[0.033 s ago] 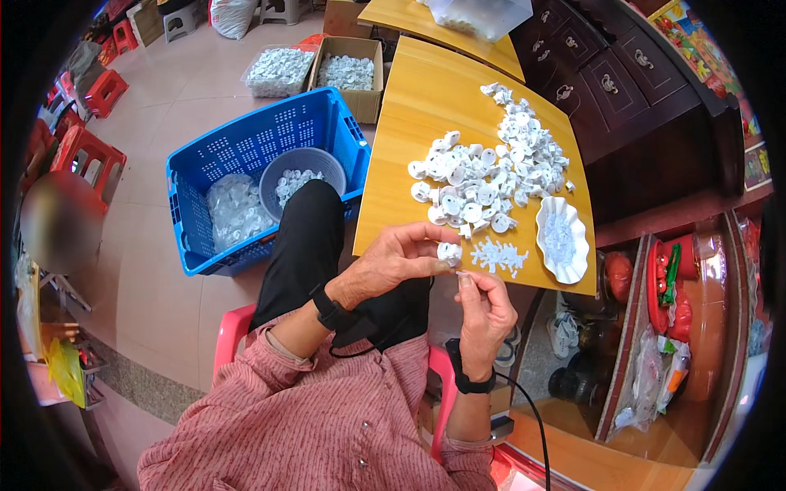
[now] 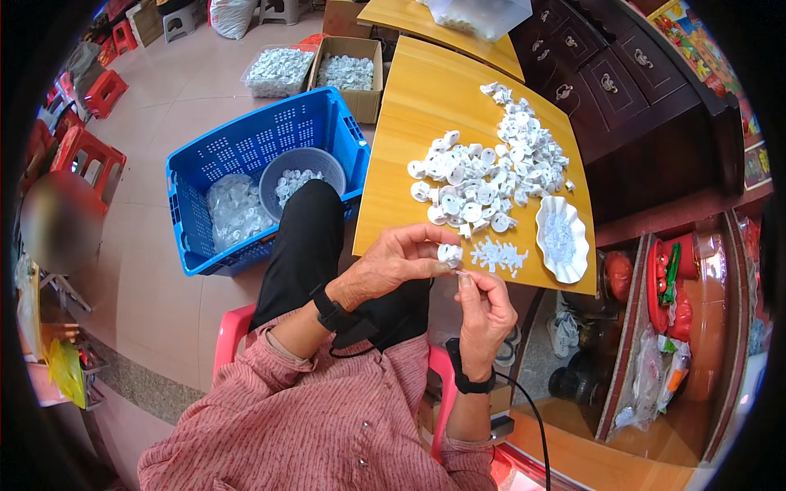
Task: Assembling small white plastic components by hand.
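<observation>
1. My left hand [image 2: 393, 263] grips a rounded white plastic fitting [image 2: 449, 254] between thumb and fingers, seen against the near edge of a yellow wood-topped table [image 2: 389, 172].
2. My right hand [image 2: 485, 304], just beside it, pinches a tiny pale piece [image 2: 461, 273] between thumb and forefinger; it is too small to make out in detail, and whether it touches the fitting I cannot tell.
3. Beyond my hands, a heap of white plastic fittings [image 2: 467, 176] spreads across the tabletop.
4. Small white plastic bits [image 2: 499, 254] lie loose between the heap and the table's near edge, just beside a white scalloped dish [image 2: 575, 268] holding more small pale bits.
5. To my left, a blue perforated crate [image 2: 221, 151] on the tiled floor holds a grey bowl [image 2: 330, 168] of white pieces and a clear plastic bag [image 2: 233, 209].
</observation>
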Demonstrator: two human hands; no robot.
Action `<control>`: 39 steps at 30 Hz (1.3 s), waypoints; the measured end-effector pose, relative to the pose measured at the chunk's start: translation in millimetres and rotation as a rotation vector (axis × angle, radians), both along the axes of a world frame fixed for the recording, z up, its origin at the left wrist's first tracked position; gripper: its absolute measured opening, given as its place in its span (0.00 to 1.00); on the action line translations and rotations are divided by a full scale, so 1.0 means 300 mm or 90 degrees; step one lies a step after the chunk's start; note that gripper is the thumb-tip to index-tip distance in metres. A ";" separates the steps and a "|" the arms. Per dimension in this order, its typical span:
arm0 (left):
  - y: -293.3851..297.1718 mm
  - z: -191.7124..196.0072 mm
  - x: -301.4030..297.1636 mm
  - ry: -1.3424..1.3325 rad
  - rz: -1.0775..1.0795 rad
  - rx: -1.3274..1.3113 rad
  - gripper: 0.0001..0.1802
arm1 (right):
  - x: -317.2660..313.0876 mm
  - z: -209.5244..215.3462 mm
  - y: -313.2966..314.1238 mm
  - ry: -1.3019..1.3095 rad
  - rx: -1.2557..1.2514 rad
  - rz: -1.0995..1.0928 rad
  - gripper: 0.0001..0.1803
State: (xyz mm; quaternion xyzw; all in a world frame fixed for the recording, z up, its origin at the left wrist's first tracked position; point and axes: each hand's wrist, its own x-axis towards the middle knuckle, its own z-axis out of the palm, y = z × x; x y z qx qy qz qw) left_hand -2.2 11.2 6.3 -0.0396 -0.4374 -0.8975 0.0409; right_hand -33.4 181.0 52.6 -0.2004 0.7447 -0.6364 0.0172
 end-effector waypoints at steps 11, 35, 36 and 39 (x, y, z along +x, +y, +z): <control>0.022 -0.038 -0.012 0.021 0.001 0.061 0.21 | -0.015 -0.015 -0.004 0.008 0.007 -0.008 0.04; 0.037 -0.033 0.004 0.024 -0.072 0.176 0.22 | -0.014 -0.022 -0.012 0.154 0.046 -0.052 0.04; 0.035 -0.034 0.004 0.024 -0.079 0.195 0.21 | -0.014 -0.024 -0.014 0.173 0.054 -0.056 0.04; 0.034 -0.046 0.003 0.021 -0.093 0.218 0.21 | -0.009 -0.016 -0.018 0.198 0.070 -0.062 0.04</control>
